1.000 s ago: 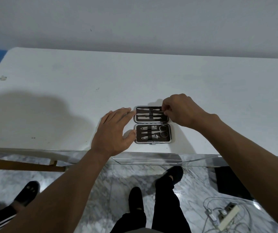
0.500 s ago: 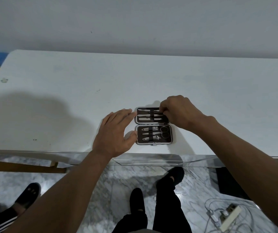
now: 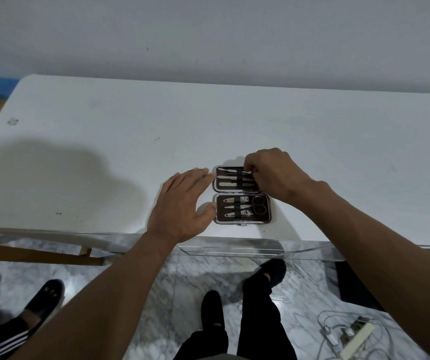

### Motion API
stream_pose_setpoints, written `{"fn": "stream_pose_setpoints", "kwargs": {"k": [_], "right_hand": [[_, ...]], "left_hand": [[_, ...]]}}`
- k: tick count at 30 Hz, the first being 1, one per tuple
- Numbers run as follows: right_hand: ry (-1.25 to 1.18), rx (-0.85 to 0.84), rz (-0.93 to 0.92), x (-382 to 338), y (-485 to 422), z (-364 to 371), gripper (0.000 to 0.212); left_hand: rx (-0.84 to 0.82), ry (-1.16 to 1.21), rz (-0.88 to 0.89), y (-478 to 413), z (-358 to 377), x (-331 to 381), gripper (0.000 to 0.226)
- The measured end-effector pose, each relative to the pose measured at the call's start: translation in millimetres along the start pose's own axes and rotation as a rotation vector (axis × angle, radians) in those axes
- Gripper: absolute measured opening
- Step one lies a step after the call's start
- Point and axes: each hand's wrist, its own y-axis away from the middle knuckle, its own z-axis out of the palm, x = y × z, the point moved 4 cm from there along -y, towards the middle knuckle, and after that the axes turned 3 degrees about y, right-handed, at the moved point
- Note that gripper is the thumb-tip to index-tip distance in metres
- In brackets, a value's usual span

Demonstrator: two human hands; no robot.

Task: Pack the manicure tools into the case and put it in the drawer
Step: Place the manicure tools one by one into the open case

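The right hand lies over the right end of the case's far half, fingers curled and pinching the end of a slim tool tucked under the strap there. The left hand is spread wide and relaxed, holding nothing; its fingertips touch the left edge of the far half and its thumb touches the left edge of the near half. The case lies open flat on the white bench, close to the front edge. Its near half holds scissors and nail clippers beside other slim pieces. A clear drawer shows just below the bench's front edge. On the marble floor at lower right lies a power strip with cables.
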Motion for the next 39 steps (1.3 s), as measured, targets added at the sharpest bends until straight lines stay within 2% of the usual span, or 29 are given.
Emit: {"fn": "stream_pose_setpoints", "kwargs": {"k": [18,26,31,34,39], "right_hand": [[-0.164,-0.013,0.081,-0.4,1.4,-0.7,0.030],[-0.241,0.046,0.108,-0.9,10.0,-8.8,0.026],[-0.299,0.067,0.256,10.6,27.0,-8.7,0.022],[-0.383,0.049,0.376,18.4,40.8,-0.2,0.027],[-0.432,-0.008,0.441,15.5,56.0,6.3,0.025]], "left_hand": [[-0.010,-0.007,-0.008,-0.2,0.0,-0.4,0.061],[-0.016,-0.005,-0.006,-0.1,-0.8,0.4,0.061],[-0.028,-0.014,-0.006,0.0,-1.2,0.7,0.061],[-0.040,-0.025,-0.013,0.1,-0.8,0.9,0.060],[-0.072,-0.002,-0.040,0.4,-4.1,3.1,0.062]]}}
